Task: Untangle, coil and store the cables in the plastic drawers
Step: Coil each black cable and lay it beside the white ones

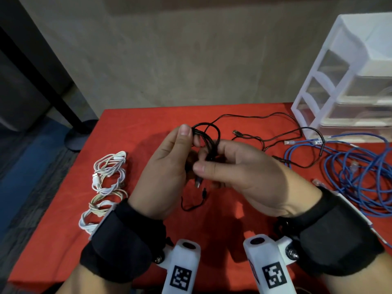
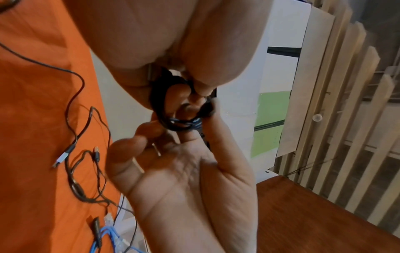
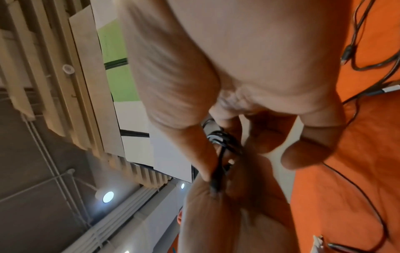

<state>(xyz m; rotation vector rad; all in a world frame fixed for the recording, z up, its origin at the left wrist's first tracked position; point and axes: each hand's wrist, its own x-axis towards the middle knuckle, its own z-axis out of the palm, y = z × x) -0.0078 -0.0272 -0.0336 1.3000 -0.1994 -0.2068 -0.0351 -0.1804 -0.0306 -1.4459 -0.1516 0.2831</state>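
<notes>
Both hands meet above the middle of the red table (image 1: pixel 148 124), and between them is one small black cable coil (image 1: pixel 206 141) of several loops. The left hand (image 1: pixel 167 166) pinches the coil's top between thumb and fingers. The right hand (image 1: pixel 244 175) has its fingers curled round the coil's lower part, thumb lying across the front. A short black tail with a plug (image 1: pixel 204 190) hangs below the hands and touches the cloth.

On the table lie three white cable bundles (image 1: pixel 109 166), already coiled, in a row along the left side from far to near. To the right of the hands one loose black cable (image 1: pixel 275 139) sprawls uncoiled, with a metal plug at its end. Further right is one tangled blue cable heap (image 1: pixel 356 177), with clear plugs showing. At the far right corner stands one white plastic drawer unit (image 1: pixel 347 81) with three clear drawers, all pushed in.

The left wrist view shows what the head view hides: the left hand's (image 2: pixel 179 179) palm is turned up, and the black cable coil (image 2: pixel 171 119) is looped round its fingertips, with the right hand's fingers (image 2: pixel 203 85) pressing on the loop from above. The right wrist view is blurred; it shows the right hand (image 3: pixel 238 68) closed on dark strands (image 3: pixel 218 164), and nothing of the drawers.
</notes>
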